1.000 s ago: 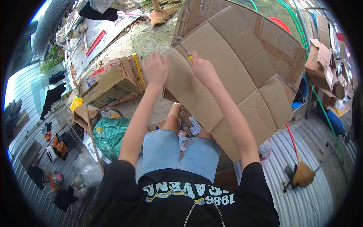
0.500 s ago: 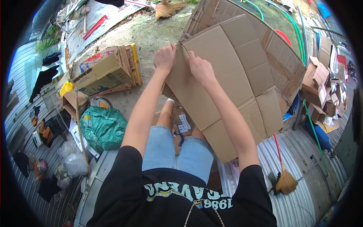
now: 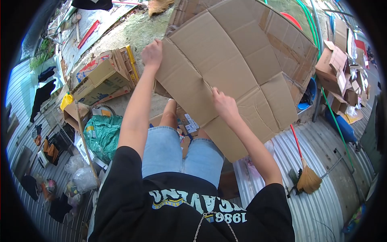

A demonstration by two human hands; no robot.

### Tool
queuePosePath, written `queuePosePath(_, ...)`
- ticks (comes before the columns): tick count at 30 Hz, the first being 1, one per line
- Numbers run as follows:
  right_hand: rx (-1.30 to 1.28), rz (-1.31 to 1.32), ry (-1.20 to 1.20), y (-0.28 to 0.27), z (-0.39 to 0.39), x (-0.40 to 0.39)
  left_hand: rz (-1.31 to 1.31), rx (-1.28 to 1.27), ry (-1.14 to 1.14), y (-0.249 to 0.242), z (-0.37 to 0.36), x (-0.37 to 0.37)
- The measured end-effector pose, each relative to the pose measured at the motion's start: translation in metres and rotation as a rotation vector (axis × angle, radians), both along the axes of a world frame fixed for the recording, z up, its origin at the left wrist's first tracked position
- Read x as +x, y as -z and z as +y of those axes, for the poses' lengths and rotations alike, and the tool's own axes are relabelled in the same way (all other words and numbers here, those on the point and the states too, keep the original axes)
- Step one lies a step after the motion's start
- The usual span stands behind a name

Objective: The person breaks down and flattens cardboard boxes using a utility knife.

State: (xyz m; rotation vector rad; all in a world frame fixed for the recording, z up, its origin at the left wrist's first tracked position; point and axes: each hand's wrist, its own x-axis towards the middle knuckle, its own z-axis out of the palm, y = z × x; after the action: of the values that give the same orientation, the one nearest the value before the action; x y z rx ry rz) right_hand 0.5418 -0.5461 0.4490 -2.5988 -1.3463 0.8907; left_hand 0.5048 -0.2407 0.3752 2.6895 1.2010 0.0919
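A large flattened cardboard sheet (image 3: 242,68) lies tilted in front of me, creased into panels, over more taped cardboard. My left hand (image 3: 152,54) is closed on its upper left edge. My right hand (image 3: 224,104) is closed at a slit in the sheet's left part, which runs down from the upper left corner. Whatever is inside the right fingers is too small to make out. Below the sheet, a box with a white label (image 3: 190,123) shows between my legs.
Folded boxes (image 3: 102,78) stand at the left, above a green plastic bag (image 3: 102,135). A stick (image 3: 86,141) leans beside the bag. At the right are a broom (image 3: 308,178), a green hose (image 3: 338,129) and piled cartons (image 3: 332,66).
My right hand has moved down along the sheet, and the slit now reaches farther from the corner. My left hand has shifted left, and the whole view has shifted.
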Motion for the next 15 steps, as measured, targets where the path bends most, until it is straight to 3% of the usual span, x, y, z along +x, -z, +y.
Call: queuePosePath(15, -0.283, 0.074, 0.045, -0.063, -0.255, -0.067, 0.113, 0.05, 0.03, 0.006, 0.011, -0.003)
